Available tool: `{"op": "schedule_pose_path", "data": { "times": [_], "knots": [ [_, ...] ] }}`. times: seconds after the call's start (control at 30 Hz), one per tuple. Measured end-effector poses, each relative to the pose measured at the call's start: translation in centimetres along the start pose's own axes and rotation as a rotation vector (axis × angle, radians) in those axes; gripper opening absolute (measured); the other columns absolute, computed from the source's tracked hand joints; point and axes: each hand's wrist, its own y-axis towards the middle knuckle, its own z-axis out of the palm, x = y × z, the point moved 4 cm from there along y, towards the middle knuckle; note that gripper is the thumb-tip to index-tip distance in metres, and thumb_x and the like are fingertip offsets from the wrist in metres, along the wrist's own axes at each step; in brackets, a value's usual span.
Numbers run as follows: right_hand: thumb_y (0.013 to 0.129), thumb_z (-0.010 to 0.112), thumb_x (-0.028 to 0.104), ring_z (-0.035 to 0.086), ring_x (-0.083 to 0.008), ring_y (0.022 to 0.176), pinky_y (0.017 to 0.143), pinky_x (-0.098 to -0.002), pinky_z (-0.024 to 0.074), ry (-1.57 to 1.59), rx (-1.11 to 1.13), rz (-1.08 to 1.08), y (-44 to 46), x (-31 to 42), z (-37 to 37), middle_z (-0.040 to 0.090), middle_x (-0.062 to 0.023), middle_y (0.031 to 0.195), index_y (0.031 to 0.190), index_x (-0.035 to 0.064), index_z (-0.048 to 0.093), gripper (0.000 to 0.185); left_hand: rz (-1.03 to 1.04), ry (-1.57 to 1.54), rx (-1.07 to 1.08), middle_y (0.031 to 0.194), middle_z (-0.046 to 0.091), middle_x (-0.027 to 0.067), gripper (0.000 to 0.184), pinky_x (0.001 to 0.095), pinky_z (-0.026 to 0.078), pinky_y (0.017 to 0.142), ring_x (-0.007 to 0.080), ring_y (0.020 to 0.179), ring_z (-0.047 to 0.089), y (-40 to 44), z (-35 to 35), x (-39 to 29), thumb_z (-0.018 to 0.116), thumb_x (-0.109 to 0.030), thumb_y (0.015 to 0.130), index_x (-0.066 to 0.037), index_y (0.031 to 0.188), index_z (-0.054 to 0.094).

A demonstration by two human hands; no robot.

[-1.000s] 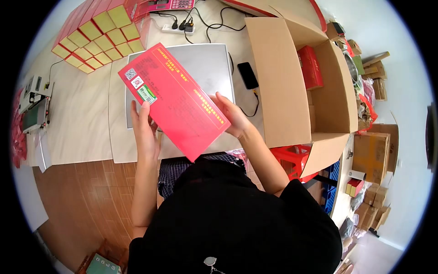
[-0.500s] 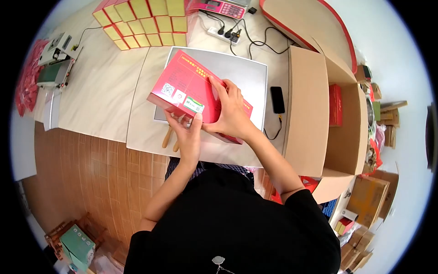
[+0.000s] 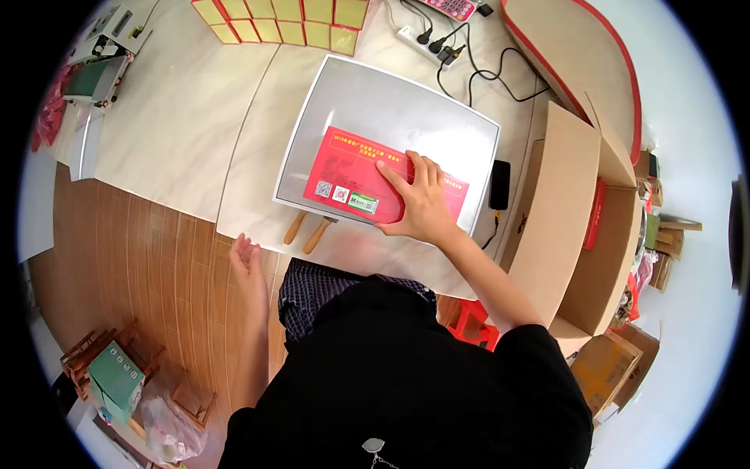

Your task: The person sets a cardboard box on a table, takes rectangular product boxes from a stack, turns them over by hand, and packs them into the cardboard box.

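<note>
A red box (image 3: 355, 168) with yellow print, a QR code and a green-and-white label lies on a grey metal plate (image 3: 391, 98) with a pale rim. My right hand (image 3: 426, 199) spans the box from above, thumb and fingers gripping its top part. Off the table's front edge, my left hand (image 3: 248, 266) hangs over the floor, fingers loosely apart and holding nothing. Two wooden handles (image 3: 316, 234) stick out from under the plate's near edge, between my hands.
Stacked red boxes with gold ends (image 3: 289, 19) stand at the back. A power strip (image 3: 426, 45) with black cables and a black phone (image 3: 499, 185) lie right of the plate. Farther right is an open cardboard carton (image 3: 555, 211). A sealing machine (image 3: 101, 62) stands far left.
The red box went from being held in both hands to lying on the plate. My left hand let go and moved left and down. The view shifted, too.
</note>
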Motion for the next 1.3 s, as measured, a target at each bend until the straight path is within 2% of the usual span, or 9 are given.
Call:
{"op": "schedule_pose_path", "data": {
  "times": [0.07,0.13,0.23,0.27,0.47,0.77,0.9,1.13,1.3],
  "knots": [
    [0.053,0.082,0.047,0.037,-0.0455,0.121,0.104,-0.0559,0.0283,-0.055,0.032,-0.02,0.9,-0.2,-0.1,0.034,-0.0278,0.136,0.141,0.0227,0.044,0.1,-0.051,0.022,0.017,0.13,0.047,0.0154,0.041,0.0357,0.038,0.104,0.0235,0.12,0.047,-0.4,-0.3,1.2,0.048,-0.014,0.098,-0.003,0.136,0.041],
    [0.052,0.082,0.048,0.037,-0.0451,0.121,0.104,-0.0552,0.0283,-0.069,0.055,-0.02,2.0,-0.6,-0.3,0.034,-0.0275,0.137,0.141,0.0229,0.044,0.1,-0.165,-0.1,0.073,0.128,0.048,0.0152,0.038,0.0341,0.043,0.098,0.0225,0.113,0.053,-0.7,0.6,2.0,0.046,-0.013,0.098,-0.002,0.134,0.043],
    [0.052,0.081,0.049,0.037,-0.0444,0.121,0.103,-0.0542,0.0287,-0.096,0.061,-0.029,3.7,-1.6,-0.5,0.034,-0.0267,0.137,0.141,0.0234,0.044,0.099,-0.214,-0.146,0.086,0.124,0.05,0.0145,0.035,0.0324,0.047,0.093,0.0214,0.105,0.058,-0.5,2.5,2.0,0.045,-0.011,0.098,-0.001,0.131,0.045],
    [0.052,0.081,0.049,0.037,-0.0441,0.121,0.103,-0.0539,0.0291,-0.096,0.046,-0.024,4.2,-2.1,-0.5,0.034,-0.0262,0.137,0.141,0.0238,0.044,0.099,-0.204,-0.15,0.089,0.12,0.054,0.0122,0.033,0.0308,0.048,0.089,0.0193,0.102,0.06,-0.2,3.0,2.0,0.044,-0.01,0.097,-0.003,0.13,0.047],
    [0.054,0.079,0.051,0.037,-0.0447,0.121,0.104,-0.0545,0.0278,-0.111,0.005,-0.004,7.7,-4.6,-0.9,0.034,-0.0246,0.135,0.14,0.0238,0.046,0.096,-0.186,-0.152,0.127,0.117,0.057,0.0089,0.029,0.0285,0.047,0.085,0.0163,0.099,0.06,0.9,4.3,0.4,0.044,-0.01,0.098,-0.004,0.125,0.051],
    [0.057,0.076,0.054,0.038,-0.0422,0.12,0.103,-0.0547,0.0273,-0.199,-0.12,0.097,11.3,-7.7,-0.1,0.036,-0.0235,0.136,0.141,0.0241,0.044,0.095,-0.139,-0.164,0.147,0.108,0.06,0.0093,0.027,0.0294,0.046,0.086,0.0169,0.097,0.06,-0.7,3.0,-0.3,0.044,-0.014,0.099,-0.002,0.121,0.054],
    [0.056,0.077,0.053,0.038,-0.0421,0.12,0.102,-0.0543,0.0283,-0.196,-0.143,0.092,9.4,-6.8,-0.3,0.036,-0.0233,0.135,0.141,0.0243,0.044,0.096,-0.105,-0.184,0.146,0.107,0.06,0.0092,0.027,0.0296,0.046,0.086,0.0167,0.096,0.059,-1.5,2.3,-0.3,0.044,-0.014,0.099,-0.002,0.121,0.054],
    [0.052,0.08,0.047,0.035,-0.0429,0.123,0.103,-0.0542,0.0275,-0.176,-0.041,0.155,-0.1,-2.9,-1.0,0.034,-0.0242,0.137,0.143,0.0259,0.04,0.102,-0.053,-0.221,0.163,0.106,0.061,0.0072,0.026,0.0292,0.046,0.086,0.0151,0.096,0.059,-2.8,2.1,-0.3,0.044,-0.016,0.1,-0.003,0.119,0.055],
    [0.052,0.08,0.045,0.036,-0.0428,0.121,0.102,-0.0551,0.0275,-0.133,-0.04,0.162,-7.3,-0.1,-1.6,0.035,-0.0249,0.135,0.139,0.0216,0.046,0.097,0.011,-0.212,0.236,0.105,0.061,0.0066,0.025,0.0288,0.046,0.085,0.014,0.094,0.059,-3.4,3.6,-1.8,0.044,-0.016,0.1,-0.004,0.119,0.055]
  ]
}}
